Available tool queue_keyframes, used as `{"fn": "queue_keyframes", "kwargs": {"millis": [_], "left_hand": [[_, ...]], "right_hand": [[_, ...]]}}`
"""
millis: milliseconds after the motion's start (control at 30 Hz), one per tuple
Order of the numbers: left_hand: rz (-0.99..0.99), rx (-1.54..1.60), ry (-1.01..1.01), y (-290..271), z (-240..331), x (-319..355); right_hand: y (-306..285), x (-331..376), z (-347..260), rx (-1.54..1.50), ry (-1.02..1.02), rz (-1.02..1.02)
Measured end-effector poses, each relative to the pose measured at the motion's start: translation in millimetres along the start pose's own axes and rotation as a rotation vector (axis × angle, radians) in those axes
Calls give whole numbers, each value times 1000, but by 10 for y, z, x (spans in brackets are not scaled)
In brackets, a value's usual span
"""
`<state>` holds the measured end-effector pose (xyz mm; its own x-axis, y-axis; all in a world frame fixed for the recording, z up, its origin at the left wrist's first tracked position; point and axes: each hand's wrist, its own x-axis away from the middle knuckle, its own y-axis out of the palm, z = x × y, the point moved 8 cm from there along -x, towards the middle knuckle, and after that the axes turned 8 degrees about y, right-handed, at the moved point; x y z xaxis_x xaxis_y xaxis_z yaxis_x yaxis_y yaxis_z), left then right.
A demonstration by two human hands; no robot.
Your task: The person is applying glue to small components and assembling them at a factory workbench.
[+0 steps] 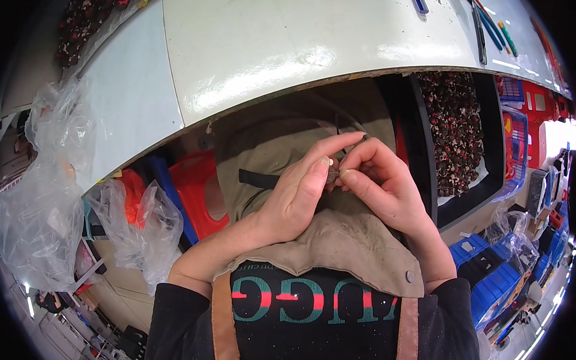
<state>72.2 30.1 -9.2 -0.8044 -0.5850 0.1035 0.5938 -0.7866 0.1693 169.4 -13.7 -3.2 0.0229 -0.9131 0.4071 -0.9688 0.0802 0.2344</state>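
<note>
Both of my hands meet over my lap, close below the table edge. Thumb and fingers of my left hand (pixel 299 190) are closed on a small dark brown piece (pixel 332 174) with a pale bit at its top. The fingertips of my right hand (pixel 384 186) pinch at the right side of the same piece. Most of the piece is hidden by the fingers, so its exact kind does not show. Under the hands lies my brown apron (pixel 343 236).
Ahead spans the white table (pixel 267 39). A black tray (pixel 448 214) of small dark pieces with red and pale bits stands at right. Similar pieces pile (pixel 90 21) at far left. Pliers (pixel 487 25) lie far right. Plastic bags (pixel 39 216) hang left, near a red stool (pixel 196 186).
</note>
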Motion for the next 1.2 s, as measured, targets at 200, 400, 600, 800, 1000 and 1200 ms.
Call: {"fn": "queue_keyframes", "kwargs": {"millis": [200, 400, 600, 800, 1000, 1200], "left_hand": [[-17, -34, 21, 12, -12, 15], [-17, -49, 34, 7, -6, 17], [-4, -12, 48, -1, 0, 21], [-5, -48, 73, -18, 27, 20], [11, -87, 74, -36, 9, 23], [13, -83, 72, -48, 8, 27]], "right_hand": [[6, 24, 22, 26, -6, 4], [12, 14, 48, 16, -3, -7], [33, 17, 32, 56, -16, -19], [48, 25, 14, 71, -8, -1], [55, 15, 23, 44, 12, -1], [64, 4, 20, 42, 12, -4]]}}
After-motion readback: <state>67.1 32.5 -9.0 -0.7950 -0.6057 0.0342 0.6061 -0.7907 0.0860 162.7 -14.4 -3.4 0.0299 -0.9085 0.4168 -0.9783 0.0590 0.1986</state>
